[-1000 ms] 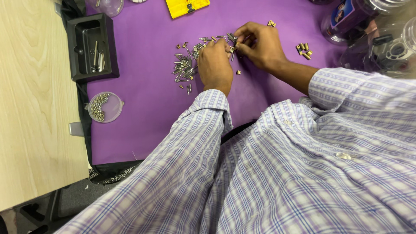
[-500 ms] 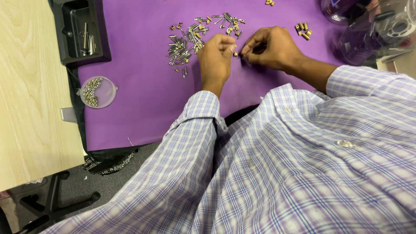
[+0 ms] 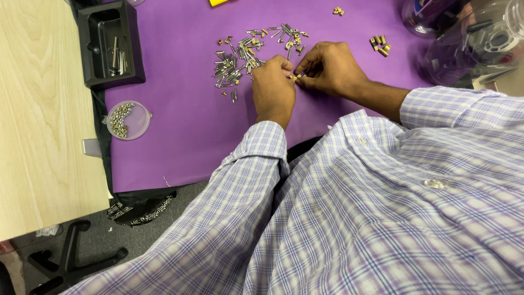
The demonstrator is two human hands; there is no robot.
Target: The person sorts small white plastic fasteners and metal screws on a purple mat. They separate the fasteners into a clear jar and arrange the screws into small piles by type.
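My left hand (image 3: 273, 90) and my right hand (image 3: 330, 68) meet fingertip to fingertip over the purple mat (image 3: 180, 109), pinching a small brass-coloured part (image 3: 296, 77) between them. Just beyond the fingers lies a scattered pile of small screws and metal spacers (image 3: 240, 57). A few brass pieces (image 3: 380, 45) sit to the right of my right hand, and a tiny cluster (image 3: 339, 10) lies farther back. Both wrists come out of checked shirt sleeves.
A black tray (image 3: 112, 46) with a few screws stands at the mat's back left. A round clear dish of nuts (image 3: 126, 119) sits near the left edge. Clear plastic containers (image 3: 469, 38) crowd the back right. A light wooden tabletop (image 3: 38, 120) lies to the left, a chair base (image 3: 76, 262) below.
Both hands drew back from the screw pile toward me and came together on the small brass part. The view shifted, so the mat's contents sit lower in frame.
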